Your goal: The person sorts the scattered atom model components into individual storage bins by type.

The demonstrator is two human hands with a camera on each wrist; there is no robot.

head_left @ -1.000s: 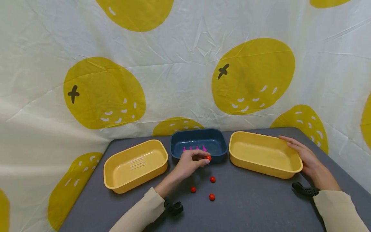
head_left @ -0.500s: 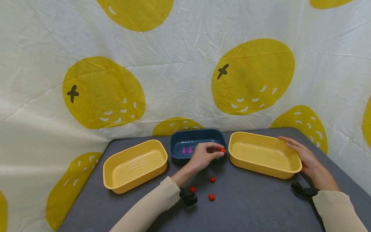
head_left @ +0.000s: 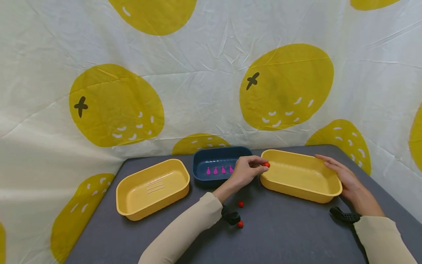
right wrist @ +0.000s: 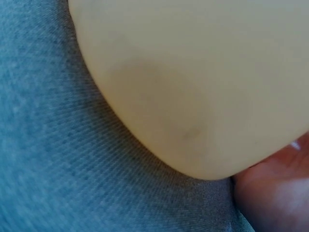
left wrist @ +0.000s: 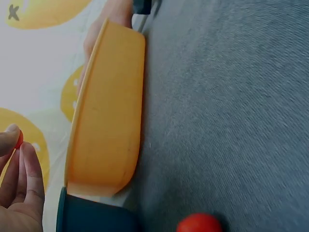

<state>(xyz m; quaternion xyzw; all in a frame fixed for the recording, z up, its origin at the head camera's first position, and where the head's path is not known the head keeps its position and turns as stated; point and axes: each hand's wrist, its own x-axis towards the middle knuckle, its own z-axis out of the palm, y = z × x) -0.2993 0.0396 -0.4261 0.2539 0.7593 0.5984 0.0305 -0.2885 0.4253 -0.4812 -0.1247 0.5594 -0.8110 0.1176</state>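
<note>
My left hand [head_left: 246,169] pinches a small red ball [head_left: 266,165] between thumb and fingertips, over the left end of the right yellow tray [head_left: 301,191]. In the left wrist view, the fingers [left wrist: 32,175] and thumb hold the ball [left wrist: 20,139] above the level of the tray rim [left wrist: 77,108]. My right hand [head_left: 351,185] rests along the right end of that tray, its fingers extended at the outer side. In the right wrist view the tray wall [right wrist: 193,87] fills most of the picture, with part of the hand [right wrist: 275,198] at its lower right.
A dark blue tray [head_left: 211,179] at the back centre holds several pink cone-like pieces [head_left: 215,171]. Another yellow tray [head_left: 179,192] with thin pale sticks [head_left: 155,186] stands left. Red balls [head_left: 241,204] lie on the grey table [head_left: 280,234], one partly behind the left wrist device [head_left: 232,217].
My left hand has carried the red ball rightward, from in front of the blue tray to the right yellow tray. The left forearm now covers a ball on the table. The right hand stays put.
</note>
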